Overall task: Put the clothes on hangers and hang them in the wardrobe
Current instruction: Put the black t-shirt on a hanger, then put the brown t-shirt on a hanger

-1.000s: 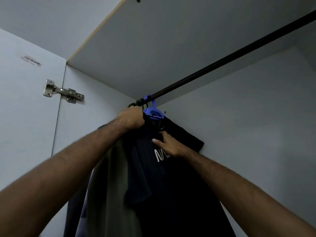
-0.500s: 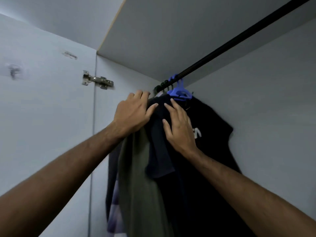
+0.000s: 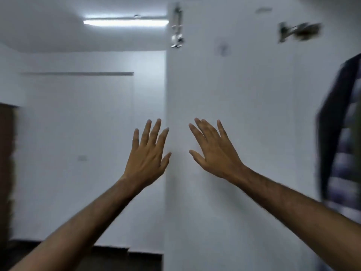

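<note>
Both my hands are raised in front of me with fingers spread and nothing in them. My left hand is in front of the room's white wall, just left of the edge of the open wardrobe door. My right hand is in front of that door's inner face. At the far right edge hang clothes, a dark garment and a checked one, blurred by motion. The rail and the blue hanger are out of view.
A door hinge shows at the upper right of the white door. A lit tube light runs along the ceiling. A brown piece of furniture stands at the left edge. Dark floor lies below the white wall.
Both hands have let go of the dark hung shirt and pulled back, now spread and holding nothing. My view has swung left, from the wardrobe's inside to the open door and the room.
</note>
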Demonstrator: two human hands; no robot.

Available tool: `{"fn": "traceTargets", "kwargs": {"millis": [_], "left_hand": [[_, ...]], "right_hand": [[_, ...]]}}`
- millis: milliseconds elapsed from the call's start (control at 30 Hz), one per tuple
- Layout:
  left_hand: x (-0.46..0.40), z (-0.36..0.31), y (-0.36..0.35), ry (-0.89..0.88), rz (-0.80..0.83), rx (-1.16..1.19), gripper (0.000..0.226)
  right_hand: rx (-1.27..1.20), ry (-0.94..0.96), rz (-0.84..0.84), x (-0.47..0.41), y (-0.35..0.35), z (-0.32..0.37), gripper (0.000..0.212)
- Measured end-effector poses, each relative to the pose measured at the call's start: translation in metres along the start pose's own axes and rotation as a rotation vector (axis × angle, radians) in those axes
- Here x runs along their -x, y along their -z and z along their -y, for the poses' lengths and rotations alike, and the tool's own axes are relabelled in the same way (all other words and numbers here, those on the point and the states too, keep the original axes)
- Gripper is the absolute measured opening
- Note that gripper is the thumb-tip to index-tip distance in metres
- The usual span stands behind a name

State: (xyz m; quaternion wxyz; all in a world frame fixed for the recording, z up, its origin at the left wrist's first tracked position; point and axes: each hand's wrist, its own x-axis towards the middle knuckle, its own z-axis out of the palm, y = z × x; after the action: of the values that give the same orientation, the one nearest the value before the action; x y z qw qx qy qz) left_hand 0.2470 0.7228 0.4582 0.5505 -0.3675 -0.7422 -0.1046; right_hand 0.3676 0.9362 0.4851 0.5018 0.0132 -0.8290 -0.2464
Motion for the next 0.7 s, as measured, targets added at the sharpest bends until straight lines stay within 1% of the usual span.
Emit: {"fn": "traceTargets", "kwargs": {"millis": [167,233,367,533,700], "left_hand": [[0.133,0.164,0.041,0.154,0.168,-0.174,0.068],[0.189,0.227,0.064,0.210,0.250,-0.242,0.070],[0.297,0.337,0.112,0.332,0.403,-0.366,0.071],[0.434,0.443,0.174,0.492,0.570,-0.536,0.068],[0.555,0.530,0.240,0.641,0.754,-0.687,0.068]], "right_hand": [[-0.217,0.175,-0.006,-0.056,-0.062,0.212,0.079],[-0.321,0.224,0.000,-0.074,-0.074,0.304,0.079],[-0.544,0.318,0.067,-0.102,-0.091,0.477,0.081],[-0.771,0.421,0.167,-0.124,-0.095,0.677,0.082],[-0.908,0.566,0.217,-0.133,-0.091,0.845,0.079]]}}
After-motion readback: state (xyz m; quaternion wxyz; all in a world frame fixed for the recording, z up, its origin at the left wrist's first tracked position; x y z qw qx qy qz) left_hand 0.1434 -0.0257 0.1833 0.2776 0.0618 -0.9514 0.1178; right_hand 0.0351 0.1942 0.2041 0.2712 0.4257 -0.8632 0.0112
